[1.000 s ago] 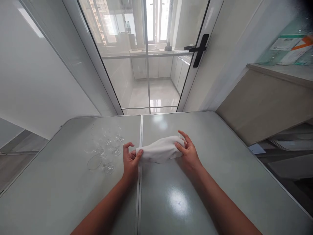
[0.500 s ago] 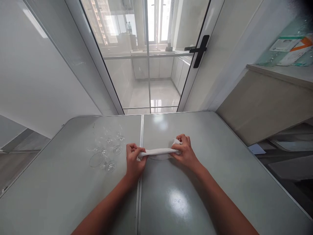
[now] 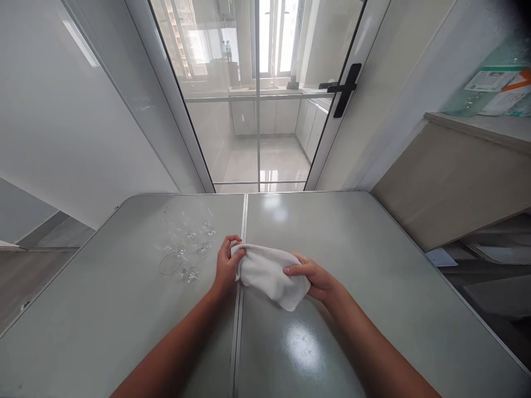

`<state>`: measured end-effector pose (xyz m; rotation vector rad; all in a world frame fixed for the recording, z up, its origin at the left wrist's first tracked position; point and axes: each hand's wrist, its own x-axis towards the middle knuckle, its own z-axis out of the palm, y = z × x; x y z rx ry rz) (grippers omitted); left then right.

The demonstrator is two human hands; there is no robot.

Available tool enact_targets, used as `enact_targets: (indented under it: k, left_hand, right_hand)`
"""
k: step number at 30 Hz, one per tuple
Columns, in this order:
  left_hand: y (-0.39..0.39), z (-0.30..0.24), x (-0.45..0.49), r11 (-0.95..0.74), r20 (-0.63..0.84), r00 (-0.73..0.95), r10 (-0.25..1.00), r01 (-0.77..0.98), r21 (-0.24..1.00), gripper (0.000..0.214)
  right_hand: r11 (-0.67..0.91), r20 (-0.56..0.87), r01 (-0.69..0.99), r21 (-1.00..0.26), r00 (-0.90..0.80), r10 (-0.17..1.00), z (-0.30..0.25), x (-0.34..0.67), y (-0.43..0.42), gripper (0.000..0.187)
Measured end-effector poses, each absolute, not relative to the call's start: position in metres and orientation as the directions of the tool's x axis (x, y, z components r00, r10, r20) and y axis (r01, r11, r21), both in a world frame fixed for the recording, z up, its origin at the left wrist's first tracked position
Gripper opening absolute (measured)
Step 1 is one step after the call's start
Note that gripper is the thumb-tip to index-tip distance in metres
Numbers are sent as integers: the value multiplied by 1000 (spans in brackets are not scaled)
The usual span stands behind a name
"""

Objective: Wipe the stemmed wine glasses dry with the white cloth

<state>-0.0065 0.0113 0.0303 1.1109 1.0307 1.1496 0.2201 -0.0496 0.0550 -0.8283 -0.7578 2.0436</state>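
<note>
A white cloth (image 3: 271, 273) hangs loosely between my two hands above the table, near its middle seam. My left hand (image 3: 227, 264) pinches the cloth's left end, thumb on top. At the right end, my right hand (image 3: 315, 277) grips it with the thumb on the near face and the other fingers mostly hidden behind. The cloth's lower corner droops toward me. Whether anything is behind the cloth I cannot tell. Left of my left hand stand several clear stemmed glasses (image 3: 192, 275), close together, their bowls hard to make out.
The grey-green table (image 3: 136, 320) has a metal seam running down it. A glass door (image 3: 282, 155) with a black handle (image 3: 347, 90) is beyond the far edge. On the right, a shelf (image 3: 477, 177) carries plastic-wrapped packs (image 3: 493, 91).
The cloth, a narrow rolled strip before, now hangs spread out with its face toward me. My right hand has turned and moved lower. The view has shifted slightly.
</note>
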Motion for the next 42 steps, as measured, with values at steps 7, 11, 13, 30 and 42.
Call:
enact_targets:
  k: [7,11,13,30,42]
  left_hand:
    - [-6,29,0,-456,437,140,889,374,808,33]
    - [-15,47,-6,-681,708,153,689,472,560,24]
    - [-20,60,-14,-751,736,270,620,475,459,23]
    - [-74,19,-148,-3,308,-411,858,595,804,85]
    - [-30,34,-82,-381,444,22,896,555,740,64]
  right_hand:
    - [-307,-230,-516,-800,-208,951,47,216,-48,22]
    - [-240,-232,-564,-790,-87,969,49,224,-44,31]
    - [-219,-248,-566,-795,-25,968,47,226,-42,21]
    - [-53,-337,-727,-685,251,908,2,234,-21,19]
    - [149,-37,-313,-938,518,854,-1,227,-15,34]
